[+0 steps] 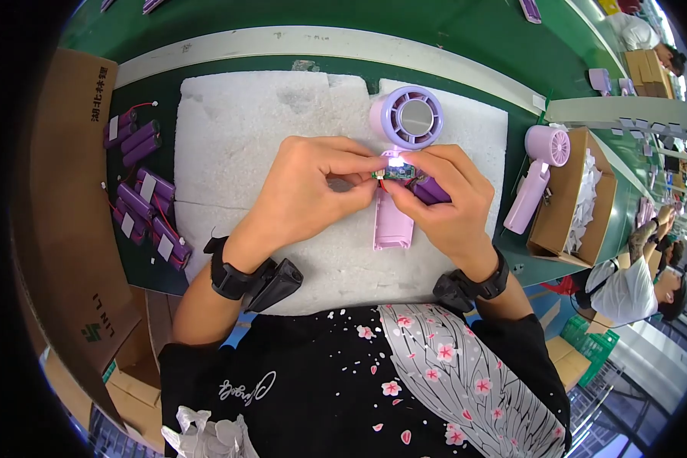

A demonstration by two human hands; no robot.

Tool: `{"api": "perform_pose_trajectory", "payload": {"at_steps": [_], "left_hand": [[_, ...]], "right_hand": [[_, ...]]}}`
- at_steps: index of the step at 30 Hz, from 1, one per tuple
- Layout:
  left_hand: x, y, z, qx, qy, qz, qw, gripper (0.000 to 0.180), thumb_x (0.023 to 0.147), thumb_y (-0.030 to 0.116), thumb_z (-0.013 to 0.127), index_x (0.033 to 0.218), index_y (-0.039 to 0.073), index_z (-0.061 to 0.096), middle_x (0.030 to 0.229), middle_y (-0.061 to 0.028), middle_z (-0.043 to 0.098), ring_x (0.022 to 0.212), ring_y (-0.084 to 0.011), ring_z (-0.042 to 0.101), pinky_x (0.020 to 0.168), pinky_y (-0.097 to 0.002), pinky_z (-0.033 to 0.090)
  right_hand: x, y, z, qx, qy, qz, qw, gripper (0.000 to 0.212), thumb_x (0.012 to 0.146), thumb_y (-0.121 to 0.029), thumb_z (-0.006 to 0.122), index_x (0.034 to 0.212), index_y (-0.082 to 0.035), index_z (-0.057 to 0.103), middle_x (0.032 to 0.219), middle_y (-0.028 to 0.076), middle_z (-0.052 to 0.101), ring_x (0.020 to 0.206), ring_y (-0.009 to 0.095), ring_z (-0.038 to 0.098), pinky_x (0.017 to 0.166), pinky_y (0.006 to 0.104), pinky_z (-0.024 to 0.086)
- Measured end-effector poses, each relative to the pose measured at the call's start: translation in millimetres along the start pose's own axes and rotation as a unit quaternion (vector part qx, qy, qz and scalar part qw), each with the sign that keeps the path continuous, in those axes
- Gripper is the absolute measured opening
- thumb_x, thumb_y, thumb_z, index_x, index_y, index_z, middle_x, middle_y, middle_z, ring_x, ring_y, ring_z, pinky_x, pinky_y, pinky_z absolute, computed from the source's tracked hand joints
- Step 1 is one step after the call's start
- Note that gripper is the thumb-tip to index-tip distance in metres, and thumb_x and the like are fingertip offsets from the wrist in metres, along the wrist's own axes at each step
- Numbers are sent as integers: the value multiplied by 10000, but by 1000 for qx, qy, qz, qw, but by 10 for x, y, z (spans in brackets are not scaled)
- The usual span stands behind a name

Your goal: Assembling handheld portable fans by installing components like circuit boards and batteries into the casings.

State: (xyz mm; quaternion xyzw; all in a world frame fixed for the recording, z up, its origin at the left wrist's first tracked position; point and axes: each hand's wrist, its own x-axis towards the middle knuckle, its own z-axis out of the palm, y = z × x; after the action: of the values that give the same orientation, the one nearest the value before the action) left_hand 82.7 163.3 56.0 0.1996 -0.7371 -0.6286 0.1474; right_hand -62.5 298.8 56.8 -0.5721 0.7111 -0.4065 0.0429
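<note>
A lilac handheld fan point(411, 116) lies with its round head away from me and its open handle shell point(394, 223) toward me. Above the handle, a small green circuit board point(398, 172) with a bright white glow at its top edge sits between my fingertips. My left hand point(313, 183) pinches the board's left end, by a small white connector and red wire. On the other end, my right hand point(454, 192) has its fingers closed. A purple battery pack point(430, 191) shows between the right thumb and index finger; whether it is gripped is hidden.
White foam sheets point(244, 145) cover the green bench under the work. Several purple battery packs point(146, 197) with wires lie left, beside a tall cardboard box point(65, 191). To the right are another lilac fan point(538, 172) and a carton point(580, 198) with white wrapping. Other people sit farther right.
</note>
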Motion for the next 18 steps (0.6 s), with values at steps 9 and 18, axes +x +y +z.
{"api": "perform_pose_trajectory", "payload": {"at_steps": [9, 18], "left_hand": [[-20, -40, 23, 61, 20, 62, 996, 266, 723, -17, 649, 980, -11, 718, 850, -107, 687, 702, -145, 646, 624, -244, 503], [-21, -15, 190, 20, 41, 52, 998, 330, 710, -53, 632, 1033, 7, 605, 968, -90, 618, 692, -158, 595, 614, -260, 490]], "right_hand": [[-2, -41, 26, 3, 17, 11, 1000, 344, 607, -33, 815, 929, -24, 695, 875, 98, 653, 708, 202, 648, 611, 280, 517], [-18, -43, 26, 99, -2, 131, 986, 243, 705, -9, 759, 920, 7, 647, 829, 82, 632, 707, 110, 603, 601, 221, 478]]}}
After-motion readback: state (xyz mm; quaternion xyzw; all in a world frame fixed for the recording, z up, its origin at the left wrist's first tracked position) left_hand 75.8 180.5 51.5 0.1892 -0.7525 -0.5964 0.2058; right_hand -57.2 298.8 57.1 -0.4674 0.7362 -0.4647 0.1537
